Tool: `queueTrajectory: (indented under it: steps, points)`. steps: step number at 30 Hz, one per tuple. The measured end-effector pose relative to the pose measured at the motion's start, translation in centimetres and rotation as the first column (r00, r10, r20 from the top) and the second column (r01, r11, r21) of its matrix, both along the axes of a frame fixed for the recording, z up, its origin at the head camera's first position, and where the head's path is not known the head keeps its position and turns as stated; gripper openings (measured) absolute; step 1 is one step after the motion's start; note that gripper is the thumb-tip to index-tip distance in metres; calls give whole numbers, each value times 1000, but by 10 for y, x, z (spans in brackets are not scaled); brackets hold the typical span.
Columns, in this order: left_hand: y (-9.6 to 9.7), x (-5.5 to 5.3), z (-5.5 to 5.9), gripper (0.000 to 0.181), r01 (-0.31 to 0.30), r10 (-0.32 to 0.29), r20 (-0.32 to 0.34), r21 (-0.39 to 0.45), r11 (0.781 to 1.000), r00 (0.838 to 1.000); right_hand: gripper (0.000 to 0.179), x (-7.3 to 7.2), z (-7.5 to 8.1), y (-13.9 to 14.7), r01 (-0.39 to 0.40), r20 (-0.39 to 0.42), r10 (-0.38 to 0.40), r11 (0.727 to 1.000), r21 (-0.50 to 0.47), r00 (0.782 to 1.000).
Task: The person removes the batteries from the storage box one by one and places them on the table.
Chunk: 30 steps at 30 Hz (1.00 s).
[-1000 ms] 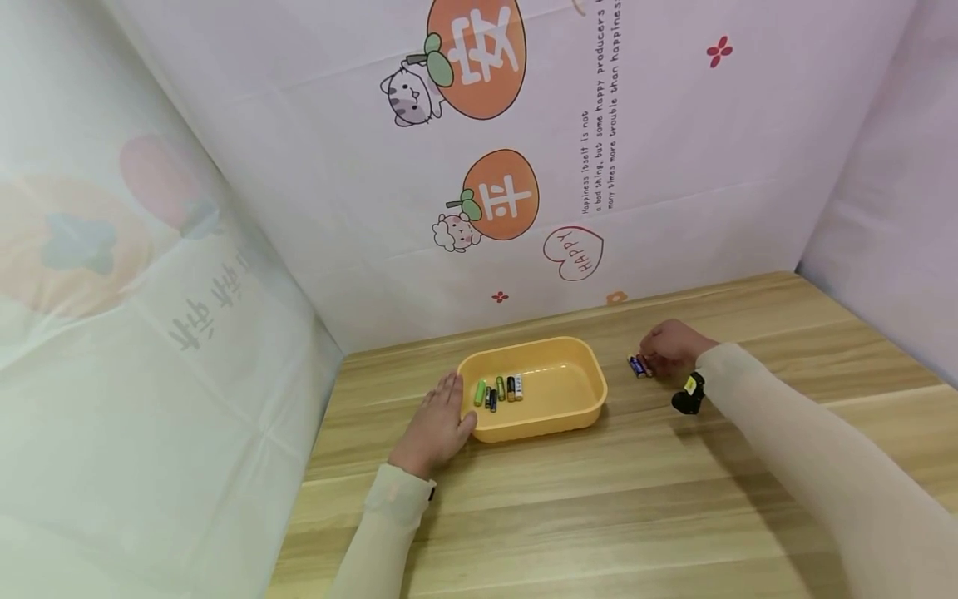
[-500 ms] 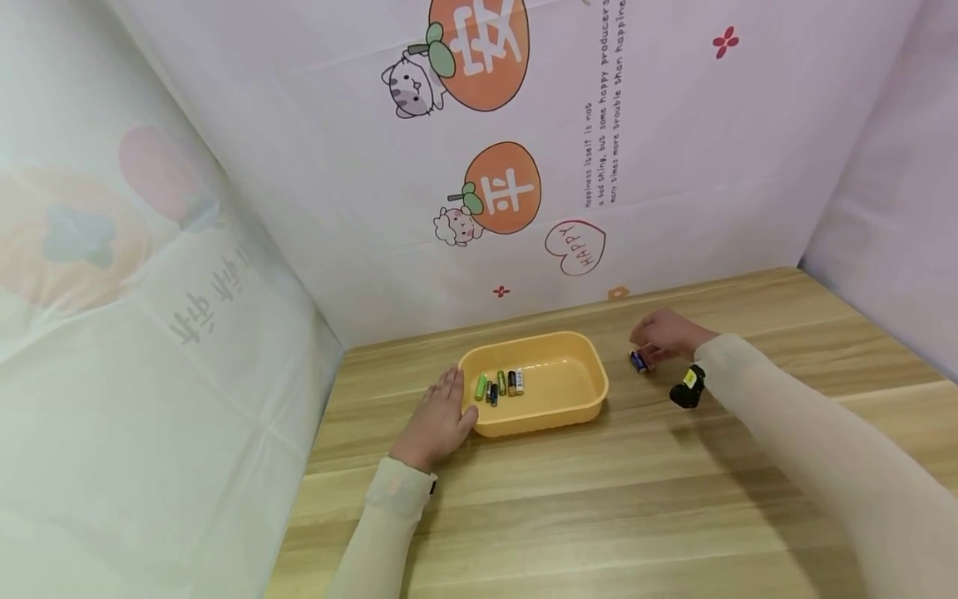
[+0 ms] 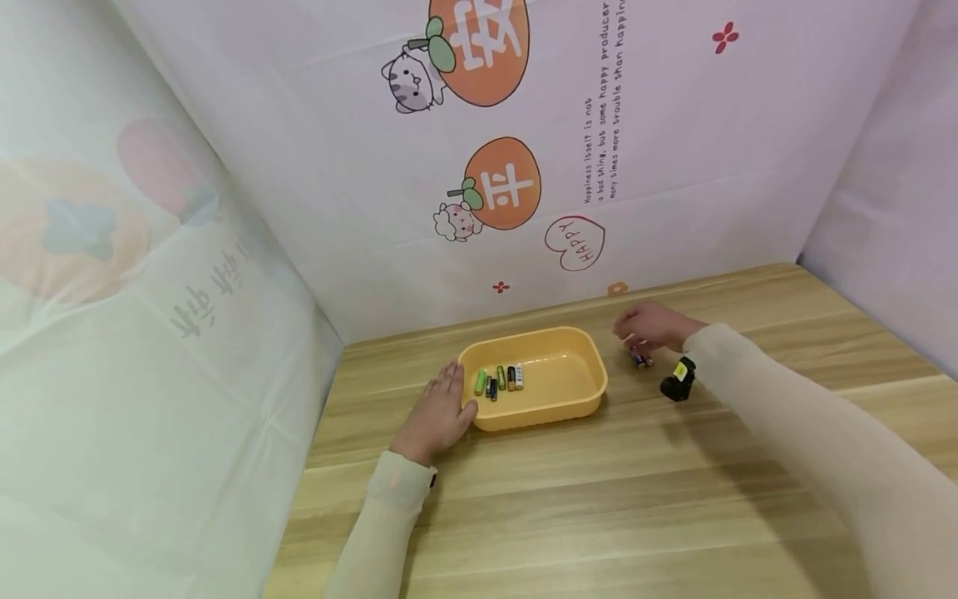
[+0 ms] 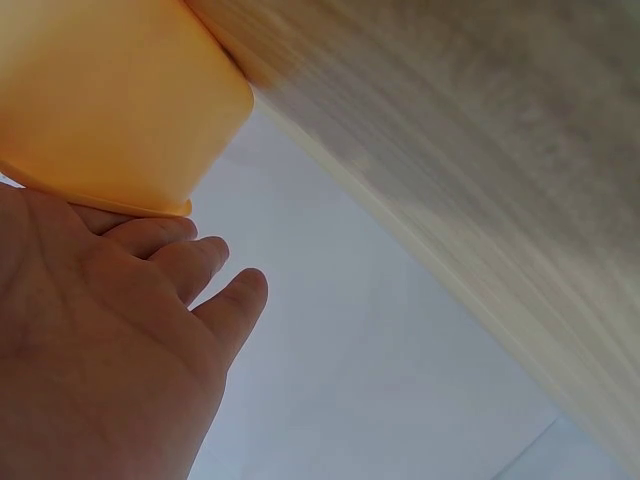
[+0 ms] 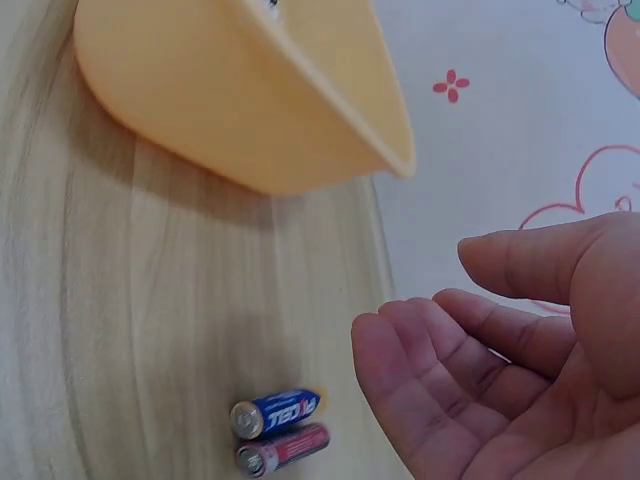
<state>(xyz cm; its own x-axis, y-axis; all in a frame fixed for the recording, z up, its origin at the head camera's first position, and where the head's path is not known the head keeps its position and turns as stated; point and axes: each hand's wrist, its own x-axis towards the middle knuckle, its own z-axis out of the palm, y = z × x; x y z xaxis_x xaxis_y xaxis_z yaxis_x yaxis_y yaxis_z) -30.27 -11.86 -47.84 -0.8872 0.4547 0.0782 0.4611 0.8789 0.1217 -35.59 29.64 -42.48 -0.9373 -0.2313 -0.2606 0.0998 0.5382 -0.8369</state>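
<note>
My left hand (image 3: 437, 416) rests with extended fingers against the left end of a yellow plastic tray (image 3: 554, 412). The left wrist view has those fingers (image 4: 235, 305) right at the tray's rim. Several batteries lie in the left part of the tray, among them a bright green battery (image 3: 481, 383) and a white battery (image 3: 519, 377). Right of the tray, my right hand (image 3: 653, 326) hovers over the table, fingers loosely bent and nothing visible between thumb and fingertips. Close below it, a blue battery (image 5: 280, 412) and a red battery (image 5: 285, 450) lie side by side on the wood.
The wood-grain table (image 3: 569, 507) runs back to a white printed cloth wall (image 3: 359, 274). More cloth closes off the left and right sides. A black device with a yellow label (image 3: 678, 378) is worn at the right wrist.
The right hand has moved left from above the two loose batteries toward the tray, and its fingers have come away from them. The left hand keeps its place at the tray's end.
</note>
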Motion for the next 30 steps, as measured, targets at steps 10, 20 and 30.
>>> queueTrajectory:
  steps: [10, 20, 30]
  points:
    - [-1, 1, 3, 69, 0, 0, -2, 2, 1000, 1000, 38, -3, 14, -24, -78, -14, 78, 997, 6, 997]
    - [0, 2, 1, 68, 3, -2, -5, 20, 1000, 1000, 39, -5, 12, -52, -108, 8, 109, 990, -87, 994]
    - [2, 5, 2, 68, 0, 0, 1, 18, 1000, 1000, 34, -5, 15, -69, -99, 11, 101, 987, -124, 995]
